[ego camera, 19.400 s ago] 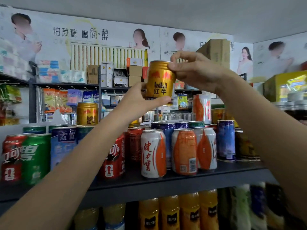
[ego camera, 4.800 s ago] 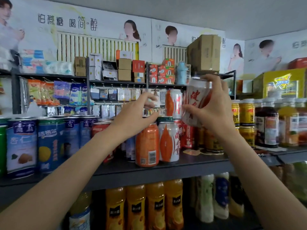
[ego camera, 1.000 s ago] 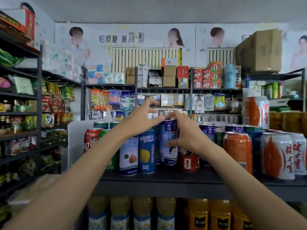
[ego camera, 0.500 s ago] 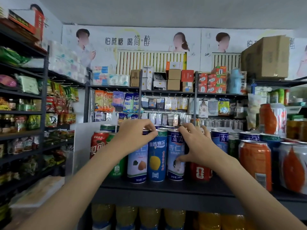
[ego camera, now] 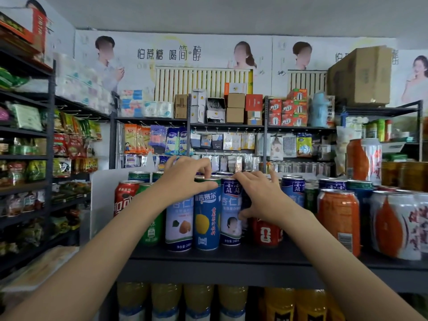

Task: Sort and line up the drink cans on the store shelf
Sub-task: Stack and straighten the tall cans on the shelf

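Tall cans stand together at the front of the dark shelf: a white almond can, a blue can with a yellow fruit and a pale blue almond can. My left hand grips the blue can's top rim, fingers curled over it and thumb at the front. My right hand holds the pale blue almond can from its right side, fingertips over its lid and thumb on its wall. A red cola can stands partly hidden under that hand.
A red cola can and a green can stand at the left by a white divider. To the right are blue cans, an orange can and white-orange cans, one stacked higher. Juice bottles fill the shelf below.
My left hand has shifted right from the white almond can's top onto the blue can's rim. My right hand stays on the pale blue can. The view has drawn slightly nearer.
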`<state>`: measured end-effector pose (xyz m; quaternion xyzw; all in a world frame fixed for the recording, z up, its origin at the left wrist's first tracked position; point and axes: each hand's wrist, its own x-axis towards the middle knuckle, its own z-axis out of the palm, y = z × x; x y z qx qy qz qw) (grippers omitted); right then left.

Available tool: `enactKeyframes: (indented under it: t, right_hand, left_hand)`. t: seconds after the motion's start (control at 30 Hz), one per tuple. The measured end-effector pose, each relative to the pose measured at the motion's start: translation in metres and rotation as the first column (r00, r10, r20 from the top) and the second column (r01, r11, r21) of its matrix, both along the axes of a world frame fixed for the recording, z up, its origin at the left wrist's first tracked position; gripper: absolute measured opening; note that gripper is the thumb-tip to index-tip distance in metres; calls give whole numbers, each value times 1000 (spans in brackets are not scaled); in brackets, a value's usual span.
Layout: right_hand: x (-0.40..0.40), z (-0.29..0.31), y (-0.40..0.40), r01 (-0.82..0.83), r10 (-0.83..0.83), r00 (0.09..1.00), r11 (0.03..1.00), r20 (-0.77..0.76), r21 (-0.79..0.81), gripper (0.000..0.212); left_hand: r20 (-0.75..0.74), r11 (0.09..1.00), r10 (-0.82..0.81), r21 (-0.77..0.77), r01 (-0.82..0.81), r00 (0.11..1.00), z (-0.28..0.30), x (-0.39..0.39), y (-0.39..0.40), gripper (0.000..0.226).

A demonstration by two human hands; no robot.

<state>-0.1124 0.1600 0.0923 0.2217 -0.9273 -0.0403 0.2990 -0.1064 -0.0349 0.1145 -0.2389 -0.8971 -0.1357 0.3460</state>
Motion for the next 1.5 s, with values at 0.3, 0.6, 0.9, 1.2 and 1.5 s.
enactKeyframes:
  t: [0.3, 0.6, 0.9, 1.2, 1.5]
  right_hand:
    - [0, -3, -12, 28, -28, 999, 1000, -15, -5, 85]
    - [9, -7, -21, -100, 94, 994, 982, -48, -162, 86]
    - [24, 5, -61, -361, 302, 928, 873, -218, -328, 49]
    - [29, 1, -127, -201, 188, 962, 979, -198, -43, 55]
    - [30, -16, -123, -176, 170, 962, 984, -213, -9, 52]
  left_hand:
    - [60, 986, -143, 97, 137, 988, -3, 4, -4, 21]
    - [-11, 976, -147, 157, 147, 989, -7, 9, -2, 8]
    - [-162, 827, 44, 559, 55, 986, -9, 37, -71, 10]
    - [205, 770, -73, 633, -75, 976, -53, 17, -83, 59]
    - [18, 814, 206, 551, -182, 978, -70, 14, -69, 49]
